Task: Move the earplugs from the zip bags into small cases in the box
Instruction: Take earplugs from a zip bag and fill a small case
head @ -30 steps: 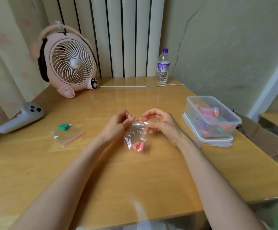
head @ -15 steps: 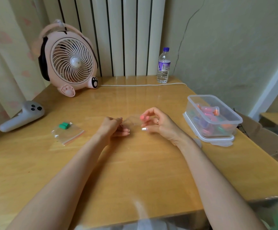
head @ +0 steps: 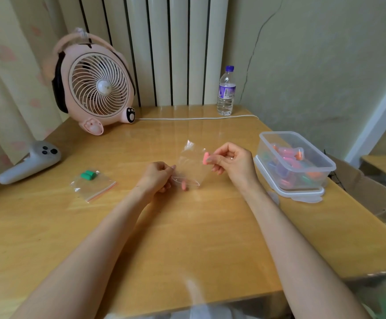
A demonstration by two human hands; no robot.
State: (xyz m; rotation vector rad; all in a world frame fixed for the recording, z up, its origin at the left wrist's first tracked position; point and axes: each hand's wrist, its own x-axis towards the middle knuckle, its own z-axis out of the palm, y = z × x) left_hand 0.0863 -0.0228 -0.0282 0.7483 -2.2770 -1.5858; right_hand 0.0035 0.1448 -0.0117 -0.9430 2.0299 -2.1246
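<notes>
Count on the light wooden table (head: 187,238): two zip bags, four earplugs in view, one box.

- Bag one, a small clear plastic zip bag (head: 190,164), is standing up off the table between your hands.
- Bag two, a flat clear zip bag with a red seal strip (head: 93,186), is lying to your left, well apart from both hands. Two green foam earplugs (head: 88,175) are sitting side by side at its far end.
- Pink foam earplugs: two. One pink earplug (head: 206,157) is sticking up from your right fingertips. The second pink earplug (head: 184,185) is lying at the raised bag's lower edge, just beside your left fingers. Whether it is inside the plastic is unclear.
- The clear rectangular plastic box (head: 279,134) is sitting on its own lid (head: 302,195) near the table's right edge. The small coloured cases (head: 288,162) inside it are too jumbled to count.

Hands:
- Your left hand (head: 157,176) is curling in, with its fingertips pinching the lower corner of the raised bag.
- Your right hand (head: 231,164) is curling too, with thumb and forefinger pinching the first pink earplug just beside the bag's right edge, near the box.

Also on the table: one pink desk fan with paw feet (head: 95,86), one white cable (head: 194,118), one clear water bottle with a purple label (head: 226,93) and one grey handheld controller (head: 31,161).
</notes>
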